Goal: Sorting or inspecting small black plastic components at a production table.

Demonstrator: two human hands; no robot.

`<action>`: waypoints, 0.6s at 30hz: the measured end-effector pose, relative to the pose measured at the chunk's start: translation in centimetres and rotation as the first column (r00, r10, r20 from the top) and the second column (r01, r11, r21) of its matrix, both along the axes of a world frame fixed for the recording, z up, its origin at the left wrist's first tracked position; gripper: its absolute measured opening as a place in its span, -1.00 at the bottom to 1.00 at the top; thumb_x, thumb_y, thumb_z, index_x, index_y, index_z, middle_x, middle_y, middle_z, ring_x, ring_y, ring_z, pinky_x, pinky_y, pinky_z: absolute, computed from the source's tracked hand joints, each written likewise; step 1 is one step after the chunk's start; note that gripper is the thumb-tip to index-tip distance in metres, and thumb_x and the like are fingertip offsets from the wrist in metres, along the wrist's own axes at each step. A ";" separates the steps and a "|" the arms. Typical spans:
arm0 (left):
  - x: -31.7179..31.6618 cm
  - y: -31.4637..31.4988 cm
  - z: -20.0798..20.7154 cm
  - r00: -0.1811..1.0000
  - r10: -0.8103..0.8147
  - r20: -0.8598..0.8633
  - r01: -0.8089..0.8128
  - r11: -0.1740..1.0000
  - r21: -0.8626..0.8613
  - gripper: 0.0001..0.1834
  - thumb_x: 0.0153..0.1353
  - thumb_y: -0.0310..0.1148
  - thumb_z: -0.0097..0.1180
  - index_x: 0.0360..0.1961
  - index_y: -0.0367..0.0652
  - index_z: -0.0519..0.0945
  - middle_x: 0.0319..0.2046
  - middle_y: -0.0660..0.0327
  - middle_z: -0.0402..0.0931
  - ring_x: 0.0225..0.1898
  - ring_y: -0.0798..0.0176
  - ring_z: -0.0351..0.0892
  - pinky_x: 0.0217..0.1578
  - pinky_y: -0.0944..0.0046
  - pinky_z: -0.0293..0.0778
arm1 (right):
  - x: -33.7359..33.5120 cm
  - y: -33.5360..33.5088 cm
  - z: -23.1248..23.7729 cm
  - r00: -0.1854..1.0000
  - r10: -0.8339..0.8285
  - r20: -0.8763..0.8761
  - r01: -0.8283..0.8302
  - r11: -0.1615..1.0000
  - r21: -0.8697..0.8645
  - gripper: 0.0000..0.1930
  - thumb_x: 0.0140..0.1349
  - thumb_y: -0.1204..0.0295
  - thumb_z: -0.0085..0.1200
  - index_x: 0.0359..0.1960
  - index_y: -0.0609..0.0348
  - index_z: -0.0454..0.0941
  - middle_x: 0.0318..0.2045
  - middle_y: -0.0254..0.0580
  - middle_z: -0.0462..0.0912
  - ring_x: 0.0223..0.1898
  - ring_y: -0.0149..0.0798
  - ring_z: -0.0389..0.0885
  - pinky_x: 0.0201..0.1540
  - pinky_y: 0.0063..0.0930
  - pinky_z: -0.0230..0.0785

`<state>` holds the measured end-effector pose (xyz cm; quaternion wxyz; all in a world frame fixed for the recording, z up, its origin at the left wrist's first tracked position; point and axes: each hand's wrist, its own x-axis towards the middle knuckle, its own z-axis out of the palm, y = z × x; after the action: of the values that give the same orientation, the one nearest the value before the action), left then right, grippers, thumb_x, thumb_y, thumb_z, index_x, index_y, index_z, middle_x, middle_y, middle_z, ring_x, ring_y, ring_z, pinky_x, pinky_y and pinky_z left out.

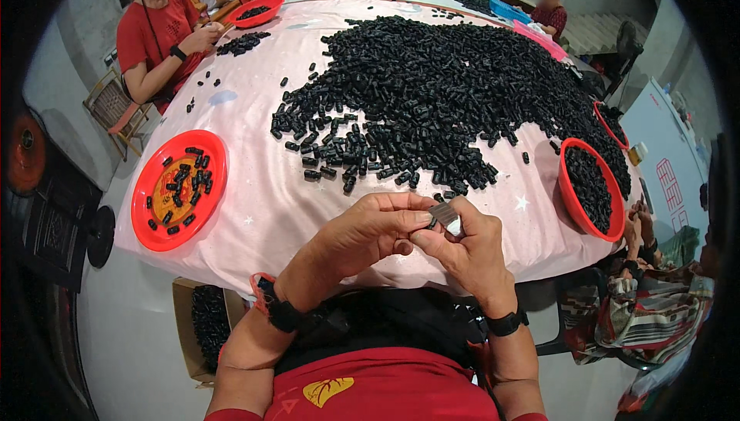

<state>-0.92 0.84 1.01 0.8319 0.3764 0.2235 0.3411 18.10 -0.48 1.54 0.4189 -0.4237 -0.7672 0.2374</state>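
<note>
Close together above the near edge of the table are my left hand (370, 228) and my right hand (474, 244). Between my right thumb and fingers is a small flat, ridged metal tool (445, 214). My left fingers pinch a small black plastic piece (432, 223), mostly hidden by the fingertips, and the tool meets it there. Just beyond my hands begins a large heap of small black cylindrical plastic pieces (447, 90). Several similar pieces lie in a red plate (142, 197) to the left. A red bowl (566, 182) on the right is filled with them.
A pale pink cloth (254, 213) with stars covers the table. A cardboard box (185, 328) of black pieces stands on the floor at left. A person in red (166, 36) works at the left side; others sit at the far end and right. A whiteboard (655, 151) stands at right.
</note>
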 end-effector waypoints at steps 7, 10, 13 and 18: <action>0.1 -0.1 -0.1 1.000 0.013 0.012 -0.013 1.000 -0.003 -0.64 0.24 -0.34 0.07 0.04 -0.21 0.45 -0.19 0.32 0.54 -0.24 0.50 0.51 -0.21 0.44 0.43 | -0.1 0.0 -0.2 0.999 -0.027 0.031 0.025 0.998 0.059 -0.54 -0.01 0.04 0.32 -0.51 0.20 0.43 -0.72 -0.14 0.52 -0.69 -0.21 0.56 -0.65 -0.44 0.33; 0.2 -0.1 -0.2 1.000 0.015 0.007 -0.015 1.000 -0.003 -0.65 0.25 -0.35 0.06 0.04 -0.21 0.45 -0.19 0.31 0.54 -0.24 0.48 0.52 -0.20 0.42 0.44 | -0.1 0.1 -0.4 0.998 -0.041 0.047 0.037 0.996 0.082 -0.53 -0.02 0.03 0.32 -0.52 0.19 0.42 -0.73 -0.14 0.51 -0.69 -0.18 0.56 -0.66 -0.43 0.33; 0.4 -0.1 -0.3 1.000 0.024 -0.001 -0.024 1.000 -0.010 -0.66 0.26 -0.36 0.06 0.04 -0.22 0.46 -0.18 0.30 0.53 -0.24 0.47 0.52 -0.20 0.41 0.45 | 0.1 0.1 -0.5 0.995 -0.059 0.076 0.053 0.995 0.084 -0.53 -0.02 0.03 0.32 -0.53 0.18 0.41 -0.73 -0.14 0.50 -0.69 -0.16 0.56 -0.66 -0.41 0.32; 0.5 -0.2 -0.1 0.999 0.037 -0.006 -0.037 0.999 -0.005 -0.68 0.23 -0.29 0.12 -0.03 -0.19 0.50 -0.24 0.35 0.54 -0.27 0.54 0.48 -0.27 0.51 0.39 | -0.1 0.2 -0.6 0.997 -0.054 0.052 0.047 0.991 0.129 -0.54 -0.03 0.03 0.31 -0.54 0.18 0.44 -0.73 -0.14 0.50 -0.70 -0.14 0.54 -0.67 -0.39 0.31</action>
<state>-0.45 0.60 0.96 0.8257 0.3713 0.2336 0.3547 18.03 -0.31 0.96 0.4297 -0.4219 -0.7810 0.1653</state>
